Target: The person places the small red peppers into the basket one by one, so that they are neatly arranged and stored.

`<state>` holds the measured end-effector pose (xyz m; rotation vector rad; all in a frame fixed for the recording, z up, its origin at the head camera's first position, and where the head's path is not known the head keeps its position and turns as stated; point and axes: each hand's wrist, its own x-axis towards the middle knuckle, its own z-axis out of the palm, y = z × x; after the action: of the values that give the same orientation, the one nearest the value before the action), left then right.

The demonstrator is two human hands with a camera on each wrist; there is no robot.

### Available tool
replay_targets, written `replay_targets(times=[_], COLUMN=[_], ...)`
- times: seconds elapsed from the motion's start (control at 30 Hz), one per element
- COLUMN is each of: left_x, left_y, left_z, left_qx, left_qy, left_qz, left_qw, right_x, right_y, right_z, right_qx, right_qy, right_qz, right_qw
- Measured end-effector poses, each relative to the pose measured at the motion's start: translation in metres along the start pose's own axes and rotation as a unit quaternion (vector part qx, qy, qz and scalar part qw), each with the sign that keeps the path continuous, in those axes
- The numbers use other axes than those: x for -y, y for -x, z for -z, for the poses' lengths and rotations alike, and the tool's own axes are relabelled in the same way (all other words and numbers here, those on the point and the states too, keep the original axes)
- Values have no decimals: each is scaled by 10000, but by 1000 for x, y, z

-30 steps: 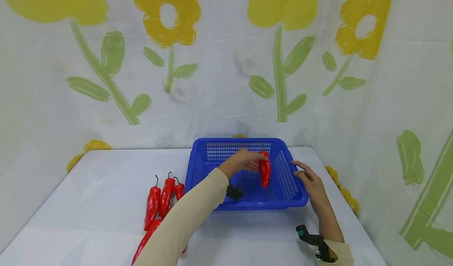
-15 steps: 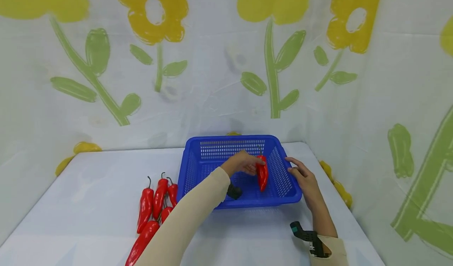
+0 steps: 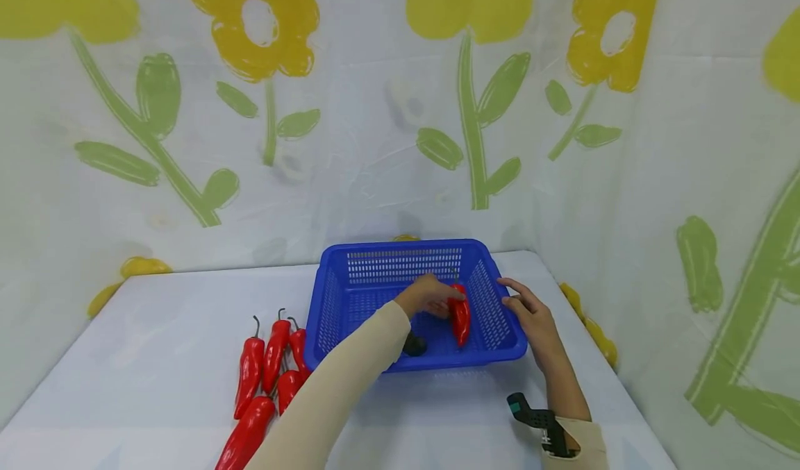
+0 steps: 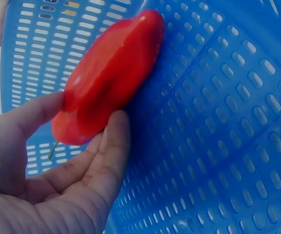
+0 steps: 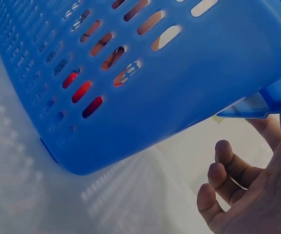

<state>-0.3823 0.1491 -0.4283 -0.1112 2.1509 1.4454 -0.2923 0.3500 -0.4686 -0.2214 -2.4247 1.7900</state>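
Since the earlier frames, the held chili pepper (image 3: pixel 461 323) is being brought lower inside the blue perforated basket (image 3: pixel 400 246), near its right wall. Nearest, the loose chili peppers (image 3: pixel 246 432) on the white table (image 3: pixel 156 359) are being partly covered by the left sleeve (image 3: pixel 340 387). Beyond them, the held pepper is being pinched near its stem end between the thumb and fingers of the left hand (image 3: pixel 431 296); whether the basket floor is being touched cannot be told. At the right rim, the right hand's (image 3: pixel 537 321) index finger and thumb are being set against the edge, the other fingers being loosely bent around nothing; whether the rim is being pinched cannot be told. Farthest, flower-printed cloth (image 3: pixel 350 178) is being seen. Ideally, the pinch should be eased only once the pepper is being supported, the rim being steadied meanwhile. Five loose peppers are being counted, perhaps more being hidden; one held pepper, one basket, two hands.
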Motion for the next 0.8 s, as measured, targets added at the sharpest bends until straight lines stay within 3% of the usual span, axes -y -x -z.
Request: replay_targets(times=[0.37, 0.63, 0.8], left_x=[6, 2, -2], left_y=[-10, -4, -6], left_z=[-4, -8, -8], left_qx=[-99, -156, -143], left_qy=[-47, 0, -271], left_qz=[98, -139, 4], left_qw=[9999, 9998, 9995], right_x=[-2, -2, -3], right_y=[0, -1, -2], right_z=[-6, -1, 0], right_qx=[25, -27, -28], right_qy=[-10, -26, -107], right_qz=[-35, 15, -22], right_qw=[10000, 10000, 9999])
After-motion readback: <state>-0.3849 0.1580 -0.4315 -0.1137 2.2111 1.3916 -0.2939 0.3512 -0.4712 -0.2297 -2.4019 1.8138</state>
